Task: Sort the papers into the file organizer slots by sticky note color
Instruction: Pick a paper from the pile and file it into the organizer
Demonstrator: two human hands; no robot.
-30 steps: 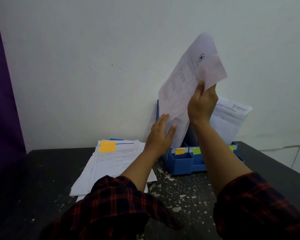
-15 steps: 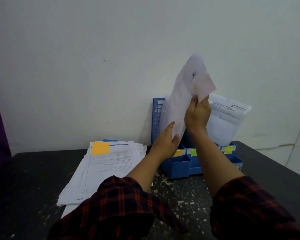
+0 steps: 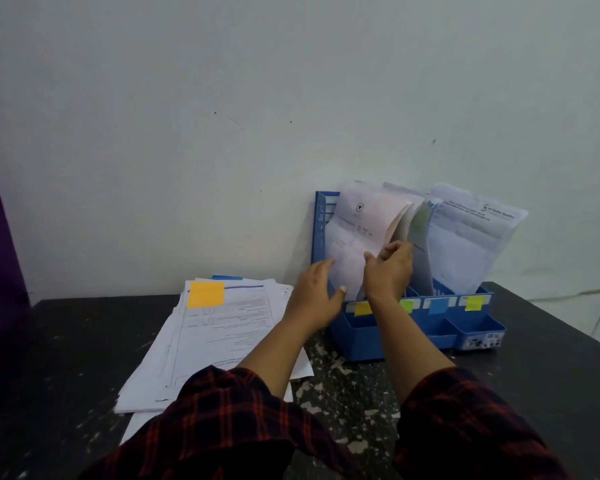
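The upright sheet (image 3: pixel 355 237) stands between the open left hand (image 3: pixel 317 294) steadying its edge and the right hand (image 3: pixel 390 268) pinching it, leftmost organizer (image 3: pixel 361 336) slot directly beneath.

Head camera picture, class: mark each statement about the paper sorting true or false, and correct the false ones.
1. The file organizer is blue. True.
2. The top sheet of the paper stack carries a green sticky note. False: its sticky note is orange.
3. Both hands are at the papers in the organizer's leftmost slot. True: left hand, right hand.
4. The organizer's rightmost slot is empty. False: papers stand in it.
5. The sleeves are plain white. False: dark with red checks.
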